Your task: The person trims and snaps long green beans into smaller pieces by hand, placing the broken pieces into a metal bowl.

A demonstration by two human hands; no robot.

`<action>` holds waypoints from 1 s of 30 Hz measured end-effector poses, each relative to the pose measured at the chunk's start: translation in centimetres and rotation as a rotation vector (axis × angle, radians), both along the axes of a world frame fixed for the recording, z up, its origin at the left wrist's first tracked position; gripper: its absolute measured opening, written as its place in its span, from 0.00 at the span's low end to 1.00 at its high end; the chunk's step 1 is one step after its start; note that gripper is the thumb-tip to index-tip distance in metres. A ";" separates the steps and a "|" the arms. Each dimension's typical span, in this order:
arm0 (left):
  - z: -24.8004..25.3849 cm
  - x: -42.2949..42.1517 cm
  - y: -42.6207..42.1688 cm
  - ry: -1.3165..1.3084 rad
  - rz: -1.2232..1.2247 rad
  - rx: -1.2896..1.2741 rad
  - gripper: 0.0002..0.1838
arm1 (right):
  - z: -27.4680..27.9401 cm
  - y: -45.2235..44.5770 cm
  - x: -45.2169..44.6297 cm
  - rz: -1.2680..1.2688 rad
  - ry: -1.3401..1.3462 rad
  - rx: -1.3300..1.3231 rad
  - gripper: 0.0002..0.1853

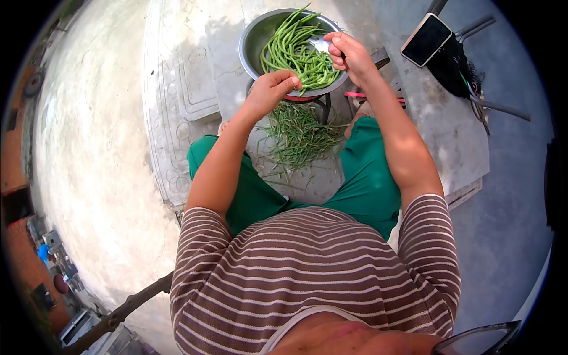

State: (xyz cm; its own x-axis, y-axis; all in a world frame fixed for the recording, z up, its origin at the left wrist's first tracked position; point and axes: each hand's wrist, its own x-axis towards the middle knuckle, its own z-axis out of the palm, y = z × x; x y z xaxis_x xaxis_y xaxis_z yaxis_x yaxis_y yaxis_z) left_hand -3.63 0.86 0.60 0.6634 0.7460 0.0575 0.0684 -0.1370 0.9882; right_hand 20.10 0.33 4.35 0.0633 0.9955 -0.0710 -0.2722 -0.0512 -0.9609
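Observation:
A metal basin (pixel 251 36) holds a heap of long green beans (pixel 290 50) and rests on a dark stand. My left hand (pixel 275 90) is over the basin's near left rim, thumb and fingers pinched together beside the beans; what it grips is too small to make out. Over the basin's right side is my right hand (pixel 350 54), its fingers curled and closed, with anything between them hidden. Below the basin, a pile of green trimmings (pixel 302 135) lies on the ground between my knees.
A phone (pixel 426 39) lies at the upper right beside a black bag (pixel 448 70) and dark metal bars. A pink strap (pixel 356 94) shows near my right foot. At the lower left a wooden pole (pixel 127 309) slants across the ground.

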 end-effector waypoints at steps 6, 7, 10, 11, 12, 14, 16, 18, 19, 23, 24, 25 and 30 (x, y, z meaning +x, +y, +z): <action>0.7 -0.4 -0.7 -0.070 -0.080 -0.217 0.14 | 0.8 -1.8 -3.1 0.136 -0.229 -0.094 0.13; 0.8 -0.4 -0.7 -0.101 -0.084 -0.252 0.14 | 0.9 -1.9 -2.9 0.135 -0.231 -0.088 0.13; 0.6 -0.4 -0.6 -0.113 -0.079 -0.244 0.14 | 1.1 -2.2 -2.0 0.192 -0.119 -0.076 0.14; 0.5 -0.5 -0.6 -0.116 -0.083 -0.240 0.14 | 1.2 -2.3 -1.8 0.188 -0.123 -0.072 0.14; 0.5 -0.5 -0.6 -0.119 -0.083 -0.238 0.14 | 1.4 -2.4 -1.8 0.183 -0.162 -0.073 0.14; 0.5 -0.5 -0.6 -0.122 -0.085 -0.235 0.14 | 1.4 -2.5 -1.6 0.176 -0.203 -0.073 0.14; 0.5 -0.5 -0.6 -0.138 -0.085 -0.236 0.13 | -0.1 -1.9 -1.1 0.121 -0.313 0.104 0.17; 0.6 -0.4 -0.7 -0.148 -0.086 -0.247 0.13 | -1.3 -0.7 -1.5 -0.041 -0.600 0.292 0.18; 0.6 -0.3 -0.8 -0.158 -0.085 -0.260 0.13 | -1.6 -0.3 -1.7 -0.206 -0.884 0.480 0.20; 0.4 0.0 -0.8 -0.150 -0.063 -0.219 0.13 | -0.5 -0.5 -1.4 0.062 -0.845 0.531 0.16; 0.4 0.0 -0.8 -0.131 -0.040 -0.169 0.13 | 0.4 -1.3 -2.0 0.178 -0.719 0.496 0.12; 0.3 0.0 -0.9 -0.111 -0.017 -0.123 0.14 | 0.6 -2.1 -2.6 0.182 -0.716 0.493 0.12; -1.3 0.6 -0.2 -0.069 0.077 0.001 0.13 | 0.8 -3.7 -4.7 0.131 -1.309 0.618 0.08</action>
State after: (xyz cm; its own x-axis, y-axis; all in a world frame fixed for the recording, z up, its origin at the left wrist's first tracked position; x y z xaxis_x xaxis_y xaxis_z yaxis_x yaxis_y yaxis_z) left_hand -3.05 0.61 -0.67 0.5987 0.7946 0.1012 0.0110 -0.1345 0.9908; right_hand 15.36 -3.32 5.11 -0.3474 0.8487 0.3987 0.7733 0.4998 -0.3902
